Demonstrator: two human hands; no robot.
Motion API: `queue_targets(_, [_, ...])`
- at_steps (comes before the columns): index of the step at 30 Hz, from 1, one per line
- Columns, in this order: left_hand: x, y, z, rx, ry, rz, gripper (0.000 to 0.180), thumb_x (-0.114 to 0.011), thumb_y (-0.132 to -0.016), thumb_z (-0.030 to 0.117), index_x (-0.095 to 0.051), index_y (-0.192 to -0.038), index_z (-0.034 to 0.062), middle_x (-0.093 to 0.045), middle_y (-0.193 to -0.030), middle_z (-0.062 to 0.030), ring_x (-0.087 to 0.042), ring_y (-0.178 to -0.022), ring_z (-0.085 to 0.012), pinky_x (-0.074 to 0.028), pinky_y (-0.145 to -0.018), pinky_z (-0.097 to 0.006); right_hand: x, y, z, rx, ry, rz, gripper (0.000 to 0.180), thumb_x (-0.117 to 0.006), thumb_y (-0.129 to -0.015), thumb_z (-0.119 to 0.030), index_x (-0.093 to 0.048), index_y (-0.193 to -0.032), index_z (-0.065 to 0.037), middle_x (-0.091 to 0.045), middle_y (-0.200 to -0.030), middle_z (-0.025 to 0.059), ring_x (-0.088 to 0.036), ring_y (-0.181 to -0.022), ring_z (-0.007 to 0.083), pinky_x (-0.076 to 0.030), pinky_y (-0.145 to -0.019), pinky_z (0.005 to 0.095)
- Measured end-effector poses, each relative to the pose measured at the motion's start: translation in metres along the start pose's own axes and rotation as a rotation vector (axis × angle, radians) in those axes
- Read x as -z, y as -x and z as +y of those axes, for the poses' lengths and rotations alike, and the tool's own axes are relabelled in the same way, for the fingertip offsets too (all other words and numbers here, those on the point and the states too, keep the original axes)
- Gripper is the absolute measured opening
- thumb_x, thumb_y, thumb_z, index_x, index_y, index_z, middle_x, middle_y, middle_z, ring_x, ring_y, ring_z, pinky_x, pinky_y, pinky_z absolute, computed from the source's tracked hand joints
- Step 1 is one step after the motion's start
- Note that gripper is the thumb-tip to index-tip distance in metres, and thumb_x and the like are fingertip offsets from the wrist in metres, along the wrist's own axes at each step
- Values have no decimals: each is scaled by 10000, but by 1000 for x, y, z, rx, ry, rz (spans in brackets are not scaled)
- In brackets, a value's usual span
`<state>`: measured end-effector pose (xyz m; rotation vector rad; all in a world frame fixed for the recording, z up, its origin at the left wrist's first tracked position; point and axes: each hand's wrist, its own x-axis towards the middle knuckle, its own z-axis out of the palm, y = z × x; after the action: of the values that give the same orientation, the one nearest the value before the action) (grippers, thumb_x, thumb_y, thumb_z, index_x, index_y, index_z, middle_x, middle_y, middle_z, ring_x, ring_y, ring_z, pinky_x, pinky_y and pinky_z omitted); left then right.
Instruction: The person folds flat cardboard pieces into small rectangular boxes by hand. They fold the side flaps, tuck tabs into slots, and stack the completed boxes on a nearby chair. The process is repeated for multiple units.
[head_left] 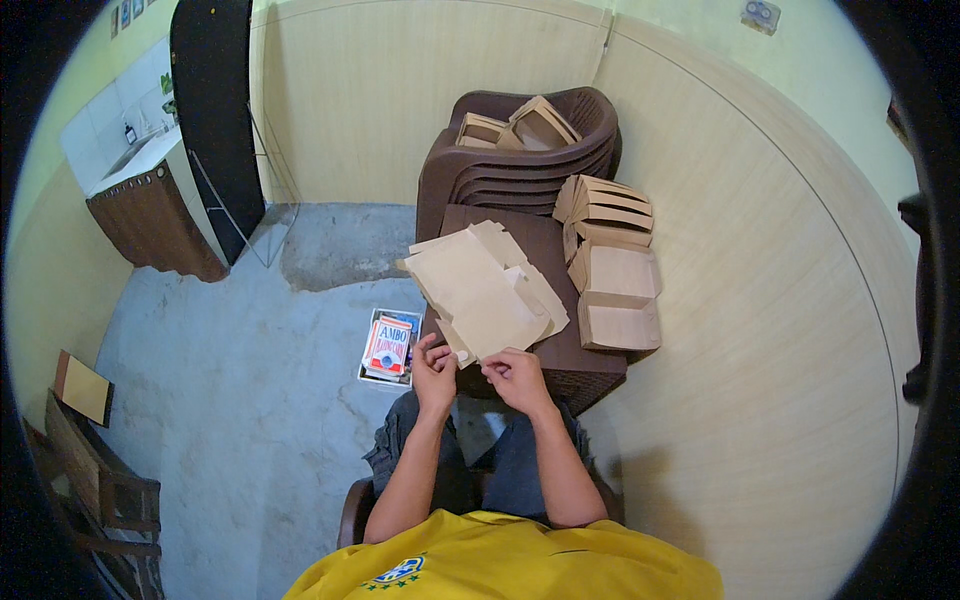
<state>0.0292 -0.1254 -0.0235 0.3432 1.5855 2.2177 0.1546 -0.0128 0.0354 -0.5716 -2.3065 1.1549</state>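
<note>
Flat brown cardboard box blanks [475,285] lie in a loose stack on a dark brown woven-look table, at a slant. At the stack's near edge, my left hand [434,378] has its fingers bent around a small corner flap. My right hand [518,381] pinches the same near edge a little to the right, thumb and forefinger together. A small pale round spot [462,357] shows on the cardboard between the hands. The fingertips' exact hold is partly hidden.
Folded cardboard boxes [618,290] stand along the table's right side by the wall. More boxes [540,125] sit on stacked brown chairs [520,180] behind. Left of the table, a white box [387,347] of packets rests on the floor. A curtained sink counter [160,215] stands far left.
</note>
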Motion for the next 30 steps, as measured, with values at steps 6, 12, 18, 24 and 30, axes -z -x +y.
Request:
queue_targets(6, [-9, 11, 10, -160, -95, -131, 511, -665, -993, -63, -500, -1464, 46, -710, -1120, -100, -692, -959, -134, -567, -832, -261, -2, -11, -12, -263, -178, 76, 163, -775, -956, -67, -792, -1071, 47, -803, -904, 147, -772, -721, 181, -616, -677, 321])
queue_targets(12, [-23, 21, 33, -312, -272, -122, 419, -666, -1006, -32, -575, -1411, 29, -734, -1085, -130, -722, -964, -179, -601, -835, -310, 5, -12, -5, -290, -215, 80, 165, -783, -958, -54, -789, -1100, 31, -796, -876, 103, -740, -729, 142, -595, -667, 291])
queue_targets(18, [-33, 25, 41, -323, -291, -126, 406, -677, -1007, -17, -588, -1401, 21, -742, -1076, -153, -733, -956, -205, -609, -847, -333, 8, -11, 4, -351, -368, 101, 141, -780, -958, 7, -780, -1097, 28, -768, -903, 55, -682, -750, 98, -564, -672, 259])
queue_targets(24, [-37, 26, 39, -259, -229, -116, 414, -687, -991, -33, -591, -1390, 23, -753, -1065, -132, -719, -944, -176, -592, -877, -323, 10, -9, 7, -344, -425, 85, 125, -771, -960, 14, -766, -1084, 14, -748, -898, 38, -668, -769, 95, -553, -672, 255])
queue_targets(30, [-36, 27, 39, -271, -265, -119, 406, -681, -988, -47, -592, -1377, 27, -757, -1059, -127, -718, -946, -172, -582, -873, -315, 10, -8, 7, -374, -474, 63, 90, -755, -983, -20, -746, -1073, -14, -708, -861, -1, -612, -737, 80, -480, -639, 244])
